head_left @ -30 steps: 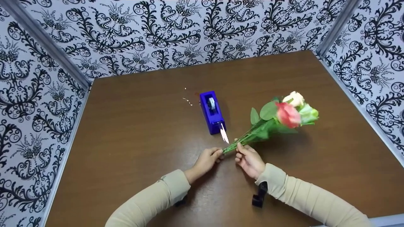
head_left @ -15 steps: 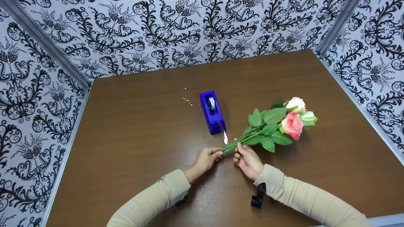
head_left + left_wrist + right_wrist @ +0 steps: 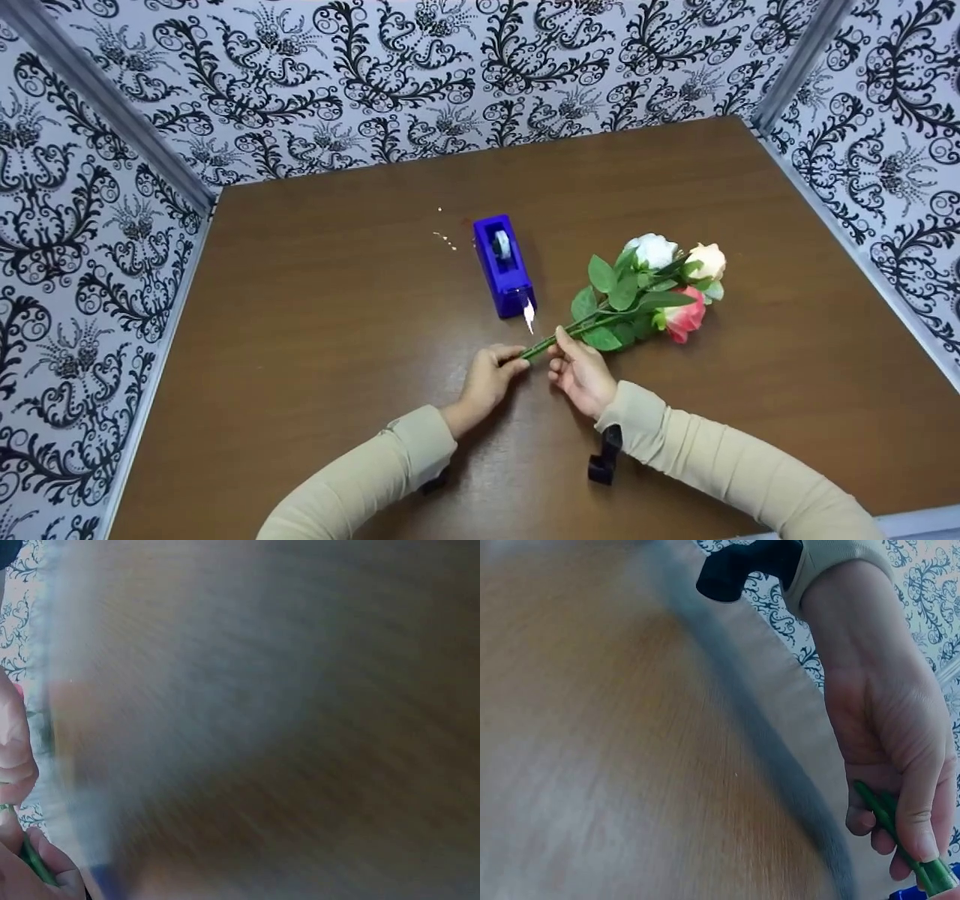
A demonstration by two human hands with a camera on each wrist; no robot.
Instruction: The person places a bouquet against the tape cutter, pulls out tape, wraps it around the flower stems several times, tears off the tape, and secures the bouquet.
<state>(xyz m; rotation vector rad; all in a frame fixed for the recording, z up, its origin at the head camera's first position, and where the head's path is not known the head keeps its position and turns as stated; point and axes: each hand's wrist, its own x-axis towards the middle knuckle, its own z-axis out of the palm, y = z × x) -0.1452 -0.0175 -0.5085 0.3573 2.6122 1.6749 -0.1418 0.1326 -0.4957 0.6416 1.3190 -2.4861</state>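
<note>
Holding green flower stems [image 3: 538,347] with two hands, just in front of the tape dispenser [image 3: 504,289].

The left hand [image 3: 487,381] keeps its grip clamped on the stem ends, in front of the tape dispenser; the right hand [image 3: 585,377] pinches the same stems, to the right of it. The pink flower [image 3: 684,319], cream flower [image 3: 707,262] and white flower [image 3: 652,251] lie to the dispenser's right. A loose strip of tape [image 3: 529,316] sticks out from its near end, close to the stems. I think this strip is the main danger: if the stems swing toward the dispenser, a leaf or a finger could catch the tape and fold it. Also, the heads are perhaps the heavier side, so a weaker right grip may let the stems turn or spread.
</note>
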